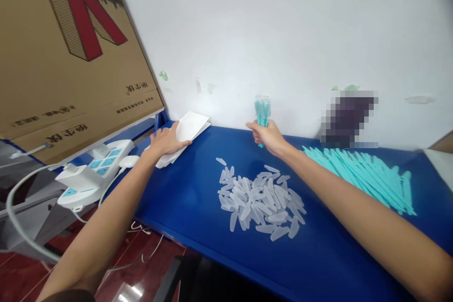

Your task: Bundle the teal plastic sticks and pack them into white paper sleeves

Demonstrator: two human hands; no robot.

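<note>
Turquoise eyebrow razors (262,109), bundled upright with pale clear tips on top, are gripped by my right hand (271,138) near the wall. My left hand (166,142) lies with fingers spread on a stack of flat white paper bags (191,127) at the table's back left. Below and between my hands is a loose heap of translucent plastic blade caps (260,200). Many more turquoise razors (364,174) lie in a fanned pile on the right, partly behind my right forearm.
The blue table (191,203) stands against a white wall (283,23). A white power strip (102,174) with plugs and cables sits beyond its left edge. Behind that leans a large cardboard box (71,56). A blurred-out dark patch (348,118) shows at the back right.
</note>
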